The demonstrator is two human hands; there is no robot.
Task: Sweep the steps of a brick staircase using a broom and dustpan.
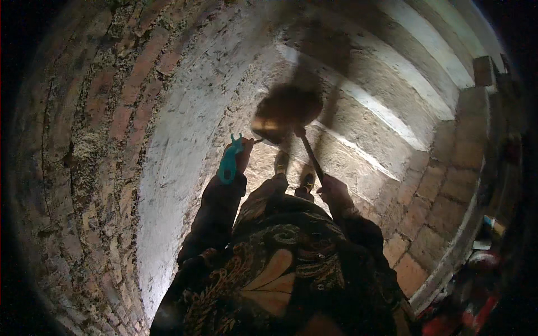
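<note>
Nearest the lens is the person's own patterned garment (280,274), dark cloth with gold and orange leaf shapes, filling the lower middle of the view, with both dark sleeves reaching up and away from it. The left hand (238,154) is raised beside a pale plastered wall (174,140); a teal tool with a forked tip (230,159) lies along the back of the hand and wrist, and the fingers seem curled around a thin metal shaft that points toward a trowel blade (272,129), though the grip itself is too dim to make out fully. The right hand (333,190) is closed around the lower end of a slim wooden handle (309,154), which slants up and to the left to a rounded, blurred dark head (288,106) just above the trowel blade; the two appear to meet or overlap there, but the blur hides whether they touch. Between the forearms, lower down, the tips of two shoes (294,171) stand on a light concrete step (358,129), part of a stair that runs up toward the top right. A rough brick wall (84,140) with crusted mortar curves along the left, and brick paving (426,213) lies at the right, with blurred red items (476,291) at the lower right corner.
</note>
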